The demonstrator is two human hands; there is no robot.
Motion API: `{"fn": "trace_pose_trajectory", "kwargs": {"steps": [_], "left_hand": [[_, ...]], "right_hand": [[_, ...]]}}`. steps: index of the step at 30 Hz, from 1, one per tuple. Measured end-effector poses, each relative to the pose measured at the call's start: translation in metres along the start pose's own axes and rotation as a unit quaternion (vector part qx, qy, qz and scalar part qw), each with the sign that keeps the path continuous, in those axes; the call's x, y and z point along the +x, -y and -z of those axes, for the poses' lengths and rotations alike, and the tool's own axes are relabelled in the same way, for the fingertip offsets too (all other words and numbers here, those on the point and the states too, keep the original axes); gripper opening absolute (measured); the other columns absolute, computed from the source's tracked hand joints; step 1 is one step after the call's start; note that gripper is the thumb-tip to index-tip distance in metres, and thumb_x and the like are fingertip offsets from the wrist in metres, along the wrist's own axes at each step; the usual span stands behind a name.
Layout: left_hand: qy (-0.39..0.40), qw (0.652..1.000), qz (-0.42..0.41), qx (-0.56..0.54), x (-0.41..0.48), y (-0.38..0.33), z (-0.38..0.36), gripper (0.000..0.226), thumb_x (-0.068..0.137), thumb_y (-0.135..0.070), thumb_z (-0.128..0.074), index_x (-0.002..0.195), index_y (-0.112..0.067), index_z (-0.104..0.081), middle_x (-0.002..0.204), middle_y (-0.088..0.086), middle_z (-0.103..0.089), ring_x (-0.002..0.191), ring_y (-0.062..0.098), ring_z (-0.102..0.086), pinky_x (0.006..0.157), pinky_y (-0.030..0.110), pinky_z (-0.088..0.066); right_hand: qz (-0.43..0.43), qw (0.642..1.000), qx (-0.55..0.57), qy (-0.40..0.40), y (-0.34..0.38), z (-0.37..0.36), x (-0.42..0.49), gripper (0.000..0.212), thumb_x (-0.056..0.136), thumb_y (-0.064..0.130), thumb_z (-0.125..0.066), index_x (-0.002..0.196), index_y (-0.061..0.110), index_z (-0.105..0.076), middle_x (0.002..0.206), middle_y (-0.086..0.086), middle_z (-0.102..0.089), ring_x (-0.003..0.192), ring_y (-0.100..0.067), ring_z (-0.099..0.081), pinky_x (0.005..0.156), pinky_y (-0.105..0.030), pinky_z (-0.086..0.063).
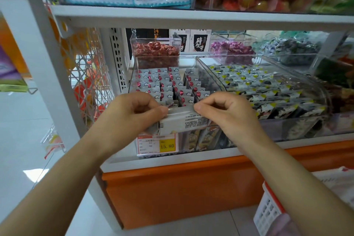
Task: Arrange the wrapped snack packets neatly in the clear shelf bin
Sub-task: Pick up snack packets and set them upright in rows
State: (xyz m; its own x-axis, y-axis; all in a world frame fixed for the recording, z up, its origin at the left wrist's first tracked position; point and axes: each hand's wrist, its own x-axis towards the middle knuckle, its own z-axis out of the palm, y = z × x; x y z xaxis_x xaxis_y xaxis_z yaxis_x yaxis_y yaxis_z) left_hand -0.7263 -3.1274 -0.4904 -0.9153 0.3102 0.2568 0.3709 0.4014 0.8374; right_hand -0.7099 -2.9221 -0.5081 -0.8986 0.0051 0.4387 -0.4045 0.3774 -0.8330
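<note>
A clear shelf bin (134, 74) on the middle shelf holds several rows of small grey-white snack packets (162, 82) with red marks, standing upright. At the bin's front edge a row of white-backed packets (182, 120) is held between both hands. My left hand (130, 111) pinches the left end of that row with thumb and curled fingers. My right hand (224, 111) pinches the right end the same way. The lower front of the bin is partly hidden behind my hands.
A price tag (158, 143) reading 15.80 hangs on the bin's front. To the right, a second clear bin (323, 90) holds yellow-marked packets. Bins of red (155, 50) and purple candies (231, 48) stand behind. A white-and-red basket (268, 209) is at lower right.
</note>
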Motion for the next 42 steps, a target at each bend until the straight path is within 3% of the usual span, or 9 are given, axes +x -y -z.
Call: {"fn": "trace_pose_trajectory", "kwargs": {"steps": [6,11,16,21,26,30,34,38,42], "left_hand": [[-0.030,0.996,-0.029,0.079,0.002,0.004,0.005,0.020,0.082,-0.033,-0.059,0.068,-0.021,-0.068,0.063,0.001,-0.066,0.052,0.008,-0.060,0.046,0.008,-0.043],[0.031,0.999,0.003,-0.036,0.001,0.001,0.003,0.037,0.059,-0.044,-0.065,0.086,-0.020,-0.066,0.079,-0.001,-0.070,0.070,0.007,-0.068,0.058,0.012,-0.052],[0.032,0.999,0.000,-0.038,0.003,0.005,0.004,0.030,0.063,-0.036,-0.063,0.090,-0.024,-0.066,0.087,-0.001,-0.071,0.079,0.006,-0.068,0.064,0.013,-0.053],[0.036,0.999,-0.004,-0.022,0.004,0.008,0.001,0.018,0.072,-0.028,-0.065,0.090,-0.029,-0.065,0.087,-0.004,-0.070,0.080,0.005,-0.066,0.065,0.011,-0.052],[-0.009,0.999,-0.015,0.028,0.004,0.011,-0.004,0.011,0.087,-0.021,-0.059,0.090,-0.032,-0.062,0.084,-0.009,-0.069,0.077,-0.002,-0.064,0.060,0.008,-0.049],[-0.115,0.993,-0.020,-0.001,0.004,0.006,-0.010,0.015,0.093,-0.019,-0.052,0.085,-0.030,-0.059,0.083,-0.010,-0.065,0.069,-0.008,-0.063,0.054,0.003,-0.045],[-0.144,0.988,-0.013,-0.048,0.006,0.004,-0.006,0.015,0.093,-0.021,-0.050,0.090,-0.028,-0.062,0.087,-0.010,-0.066,0.076,-0.003,-0.065,0.058,0.009,-0.050],[-0.221,0.953,-0.070,0.195,0.011,0.017,0.015,0.028,0.094,-0.025,-0.050,0.119,-0.019,-0.062,0.117,-0.008,-0.060,0.104,0.010,-0.055,0.082,0.022,-0.046],[-0.082,0.917,-0.028,0.389,0.011,0.036,0.011,0.038,0.093,-0.037,-0.045,0.127,-0.025,-0.056,0.154,0.003,-0.024,0.141,0.024,-0.009,0.111,0.052,-0.015]], "right_hand": [[-0.006,1.000,0.024,0.016,-0.001,-0.005,0.000,0.019,0.082,0.016,-0.068,0.069,0.029,-0.068,0.065,0.019,-0.068,0.062,0.005,-0.062,0.053,-0.008,-0.044],[-0.013,1.000,0.019,-0.013,-0.002,-0.002,0.000,0.015,0.084,0.019,-0.067,0.071,0.027,-0.071,0.076,0.007,-0.071,0.067,-0.006,-0.065,0.059,-0.019,-0.053],[-0.123,0.979,0.093,0.134,0.001,0.019,0.009,0.015,0.086,0.009,-0.061,0.076,0.012,-0.072,0.076,-0.001,-0.074,0.072,-0.015,-0.071,0.056,-0.023,-0.057],[-0.117,0.973,0.099,0.169,0.002,0.028,0.012,0.014,0.086,0.004,-0.059,0.078,0.009,-0.070,0.069,0.007,-0.073,0.064,-0.004,-0.069,0.051,-0.013,-0.051],[-0.106,0.979,0.124,0.119,-0.005,0.019,0.010,0.011,0.085,0.013,-0.061,0.085,0.010,-0.071,0.080,0.000,-0.075,0.074,-0.010,-0.071,0.058,-0.017,-0.055],[-0.038,0.992,0.070,0.098,-0.004,0.005,0.003,0.042,0.070,0.041,-0.067,0.111,0.034,-0.063,0.107,0.007,-0.069,0.097,-0.007,-0.066,0.084,-0.022,-0.054],[0.036,0.999,0.028,0.020,0.000,-0.013,0.005,0.036,0.081,0.022,-0.068,0.115,0.031,-0.059,0.106,0.011,-0.065,0.086,-0.004,-0.067,0.071,-0.018,-0.055],[-0.005,0.992,0.076,-0.100,-0.001,-0.011,0.014,0.024,0.086,0.019,-0.065,0.108,0.025,-0.060,0.088,0.005,-0.066,0.068,-0.009,-0.068,0.066,-0.023,-0.057],[-0.017,0.990,0.070,-0.123,-0.006,-0.015,0.020,0.024,0.086,0.020,-0.065,0.108,0.016,-0.056,0.085,0.004,-0.062,0.066,-0.012,-0.067,0.065,-0.022,-0.056]]}}
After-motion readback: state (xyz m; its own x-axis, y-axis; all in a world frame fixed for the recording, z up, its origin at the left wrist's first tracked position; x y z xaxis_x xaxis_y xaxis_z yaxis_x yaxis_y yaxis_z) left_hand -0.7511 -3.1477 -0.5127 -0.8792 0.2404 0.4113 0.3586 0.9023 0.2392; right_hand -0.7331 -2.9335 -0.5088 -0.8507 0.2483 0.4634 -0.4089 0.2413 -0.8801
